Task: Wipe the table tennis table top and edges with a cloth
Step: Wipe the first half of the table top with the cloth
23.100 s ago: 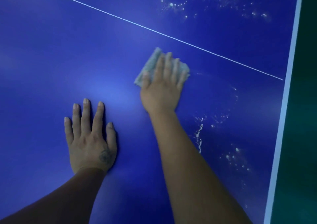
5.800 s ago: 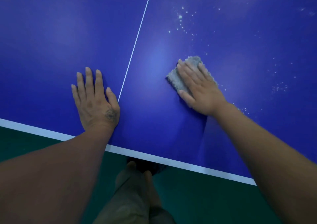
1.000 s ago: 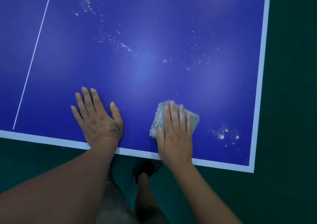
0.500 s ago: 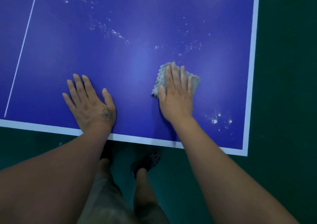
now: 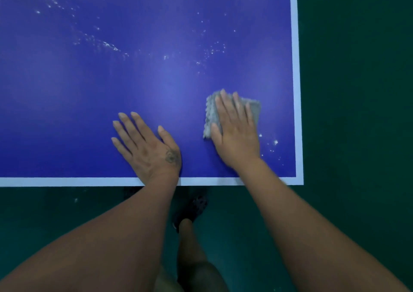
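Both hands have shifted right and toward the near edge since half a second ago, as seen from the head camera. Right hand (image 5: pixel 237 132) and cloth (image 5: pixel 210 115) now lie closer to the near right corner (image 5: pixel 299 181) of the blue surface (image 5: pixel 156 79). The thin white line that showed at far left is out of view.

Right hand lies flat, fingers straight and close together, pressing the grey cloth onto the surface. Cloth shows past the fingertips and on both sides of the fingers. Left hand (image 5: pixel 147 149) also lies flat, fingers spread wide, holding nothing, palm on the bare surface to the left of the right hand and apart from it. Its wrist crosses the white border (image 5: pixel 67 181) along the near edge, and the right forearm crosses it too.

White specks (image 5: pixel 275 143) sit between the right hand and the right border, the closest just beside the hand. A streak (image 5: pixel 107 44) of more white marks trails across the far part of the surface.

Bare blue surface lies open ahead of both hands and to the left. Right of the cloth only a narrow strip is left before the border. Beyond both edges is dark green floor (image 5: pixel 357 112). Below the near edge, between the forearms, a bare leg (image 5: pixel 196 258) and a dark shoe (image 5: pixel 193 206) show.
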Demonstrator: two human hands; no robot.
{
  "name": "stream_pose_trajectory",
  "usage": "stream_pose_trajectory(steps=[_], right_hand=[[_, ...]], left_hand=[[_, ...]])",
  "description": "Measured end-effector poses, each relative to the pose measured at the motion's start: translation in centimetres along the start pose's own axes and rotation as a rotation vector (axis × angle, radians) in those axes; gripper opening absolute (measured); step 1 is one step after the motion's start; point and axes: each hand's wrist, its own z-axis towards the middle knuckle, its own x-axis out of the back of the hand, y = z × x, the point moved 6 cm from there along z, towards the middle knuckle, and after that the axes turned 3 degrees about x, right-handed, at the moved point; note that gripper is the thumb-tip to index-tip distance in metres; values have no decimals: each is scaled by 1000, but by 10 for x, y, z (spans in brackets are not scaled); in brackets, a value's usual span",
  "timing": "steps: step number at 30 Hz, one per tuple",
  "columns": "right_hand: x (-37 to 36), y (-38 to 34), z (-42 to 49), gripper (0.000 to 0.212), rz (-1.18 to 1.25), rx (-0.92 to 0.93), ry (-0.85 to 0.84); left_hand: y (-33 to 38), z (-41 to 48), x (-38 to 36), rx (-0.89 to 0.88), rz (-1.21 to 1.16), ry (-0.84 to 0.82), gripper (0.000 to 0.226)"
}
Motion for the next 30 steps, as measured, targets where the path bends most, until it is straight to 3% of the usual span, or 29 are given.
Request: stream_pose_trajectory(steps=[6,12,17,23,27,30], right_hand=[[8,-12,63,71,33,-51,-12],[-15,-50,-62,70,79,-15,50],[-20,-6,-120,75,83,-72,-34],[12,71,-12,69,38,-201,-16],[24,83,65,70,49,-220,-20],[25,71,69,70,53,-236,-37]], left_hand=[[2,0,2,5,-15,9,72],[4,-2,6,7,-45,-2,70],[5,-3,8,15,-20,-4,69],[5,-2,6,17,-18,-1,69],[5,-2,5,3,-10,13,69],[4,-1,6,7,-15,20,70]])
